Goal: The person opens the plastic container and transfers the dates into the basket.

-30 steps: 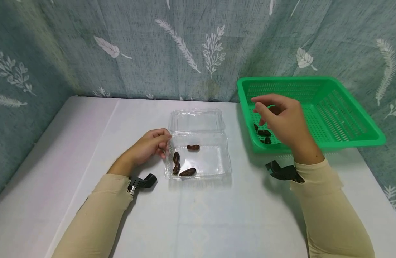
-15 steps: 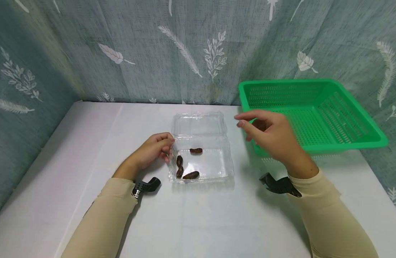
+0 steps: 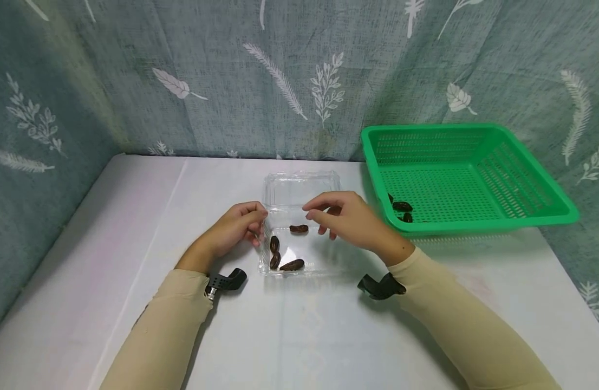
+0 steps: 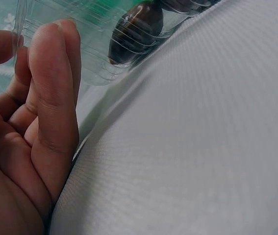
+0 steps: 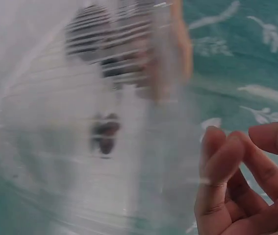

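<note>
In the head view my left hand [image 3: 236, 227] pinches the left edge of a clear plastic clamshell box [image 3: 331, 265], whose lid lies back. Inside the box several brown, wrinkled dates [image 3: 292, 265] lie along the left and front sides, with one date [image 3: 299, 229] nearer the middle. My right hand [image 3: 350, 222] hovers over the right part of the box, thumb and index finger slightly apart, no item showing between them. From the left wrist, a date [image 4: 136, 32] shows through the ribbed wall beside my fingers. The right wrist view is blurred around the box.
A green plastic basket [image 3: 480, 223] stands at the back right, a few dark dates [image 3: 402, 206] in its near left corner. White cloth [image 3: 221, 346] covers the table. A patterned curtain [image 3: 260, 81] hangs behind and on the left.
My right hand has moved left from over the green basket to over the clear box. The left hand keeps its grip on the box's edge, and the dates in the box lie as before.
</note>
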A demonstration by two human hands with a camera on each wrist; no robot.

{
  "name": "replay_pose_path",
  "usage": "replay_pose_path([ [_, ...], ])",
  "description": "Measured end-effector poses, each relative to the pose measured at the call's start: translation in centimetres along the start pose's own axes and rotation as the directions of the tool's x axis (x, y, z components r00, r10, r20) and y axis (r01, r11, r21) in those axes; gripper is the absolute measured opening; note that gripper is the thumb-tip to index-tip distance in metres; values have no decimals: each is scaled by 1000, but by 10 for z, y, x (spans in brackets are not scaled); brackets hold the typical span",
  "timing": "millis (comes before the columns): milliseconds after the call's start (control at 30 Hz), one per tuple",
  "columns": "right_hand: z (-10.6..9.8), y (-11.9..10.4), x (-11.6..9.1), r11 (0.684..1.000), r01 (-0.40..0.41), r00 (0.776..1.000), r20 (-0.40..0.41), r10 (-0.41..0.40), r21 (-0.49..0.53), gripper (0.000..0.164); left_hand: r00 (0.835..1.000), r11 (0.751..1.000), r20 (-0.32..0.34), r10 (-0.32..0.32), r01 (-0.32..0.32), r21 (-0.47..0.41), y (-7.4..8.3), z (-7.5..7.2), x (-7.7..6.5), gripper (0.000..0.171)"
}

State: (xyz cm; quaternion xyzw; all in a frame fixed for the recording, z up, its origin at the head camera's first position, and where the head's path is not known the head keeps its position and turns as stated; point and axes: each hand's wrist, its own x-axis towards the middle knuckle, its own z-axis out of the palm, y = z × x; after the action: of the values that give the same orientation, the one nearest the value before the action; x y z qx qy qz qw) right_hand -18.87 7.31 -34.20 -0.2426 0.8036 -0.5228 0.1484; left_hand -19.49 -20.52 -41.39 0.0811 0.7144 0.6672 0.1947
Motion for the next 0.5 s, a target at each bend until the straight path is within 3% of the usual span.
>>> replay_pose_path([
  [267, 14, 10, 16, 988, -118, 992, 29, 121, -101, 23, 1000, 1000, -12, -23, 23, 14, -2, -2, 2, 22],
  [500, 20, 15, 18, 972, -136, 989, 33, 145, -194, 23, 1000, 1000, -8, -13, 13, 3, -3, 0, 2, 22],
])
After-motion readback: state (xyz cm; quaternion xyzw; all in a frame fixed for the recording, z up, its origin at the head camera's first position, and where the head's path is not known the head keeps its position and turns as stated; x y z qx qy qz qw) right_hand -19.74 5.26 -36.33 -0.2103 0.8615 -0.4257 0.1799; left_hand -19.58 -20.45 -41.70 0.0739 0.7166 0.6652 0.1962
